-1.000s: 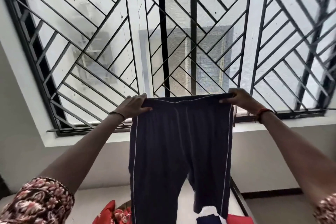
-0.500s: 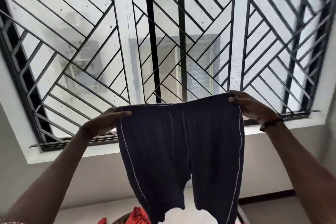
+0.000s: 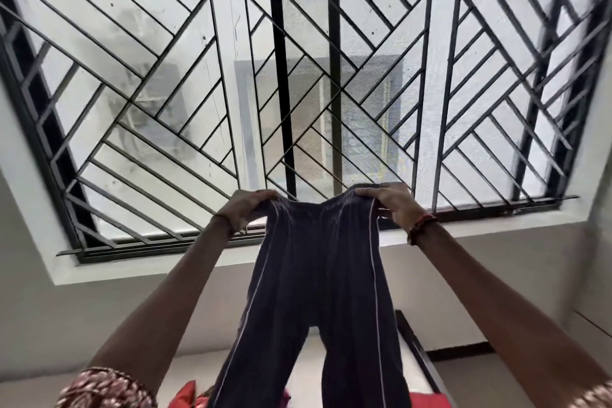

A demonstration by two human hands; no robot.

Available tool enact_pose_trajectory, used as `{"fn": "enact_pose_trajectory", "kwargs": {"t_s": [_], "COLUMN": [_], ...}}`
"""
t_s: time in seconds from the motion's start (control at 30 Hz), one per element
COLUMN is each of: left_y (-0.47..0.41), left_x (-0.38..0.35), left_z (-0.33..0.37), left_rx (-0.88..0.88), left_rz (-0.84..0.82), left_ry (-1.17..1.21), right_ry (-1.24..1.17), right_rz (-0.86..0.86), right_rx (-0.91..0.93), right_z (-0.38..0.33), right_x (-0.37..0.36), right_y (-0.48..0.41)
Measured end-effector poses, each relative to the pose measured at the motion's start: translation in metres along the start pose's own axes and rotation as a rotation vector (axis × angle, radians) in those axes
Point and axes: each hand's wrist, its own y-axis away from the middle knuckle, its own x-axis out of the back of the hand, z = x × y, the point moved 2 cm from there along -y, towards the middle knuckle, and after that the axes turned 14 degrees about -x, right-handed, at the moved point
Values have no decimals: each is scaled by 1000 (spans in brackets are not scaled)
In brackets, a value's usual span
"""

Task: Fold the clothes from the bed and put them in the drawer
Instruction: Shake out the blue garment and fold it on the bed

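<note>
**A:** Holding the dark pants (image 3: 318, 275) up by the waistband (image 3: 323, 207), then: is the grip firm on both sides?

**B:** From the head view, yes. The left hand (image 3: 246, 209) has its fingers curled over one end of the band, and the right hand (image 3: 385, 205) pinches the other end. The hands are apart but near each other, and the band sags in a slack dip between them. Both legs hang straight down below the wrists and run out of view.

**A:** So this looks like the lengthwise fold?

**B:** I think so. To do it well, bring the hands together so that the white piping (image 3: 373, 275) under the right hand meets the line under the left hand. Keep both ends of the band level, or the legs will twist.

**A:** Should the hands keep that height?

**B:** Yes, until the seams meet, because the hanging weight smooths the cloth. Then lower the pants onto the pale bed (image 3: 308, 361) beneath the hands, clear of the red clothes (image 3: 187, 397) under the left forearm.

**A:** And the drawer?

**B:** It isn't in view. Beyond the hands there is only the window grille (image 3: 298, 76).
</note>
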Motion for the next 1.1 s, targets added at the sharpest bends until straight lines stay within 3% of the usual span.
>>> {"fn": "enact_pose_trajectory", "kwargs": {"t_s": [0.33,0.67,0.83,1.03,1.1], "left_y": [13,21,28,29,28], "left_x": [-59,-78,-85,-74,-74], "left_z": [1,-7,-7,-4,1], "left_rx": [-228,-350,-378,-265,-362], "left_rz": [-56,-98,-175,-236,-251], "left_ry": [23,-63,-74,14,-109], "right_ry": [96,225,248,222,273], "right_rz": [-161,-27,-139,-204,-238], "right_rx": [81,237,277,260,273], "right_z": [2,1,6,14,15], "right_x": [-64,-79,-75,-61,-57], "right_y": [0,-3,4,3,7]}}
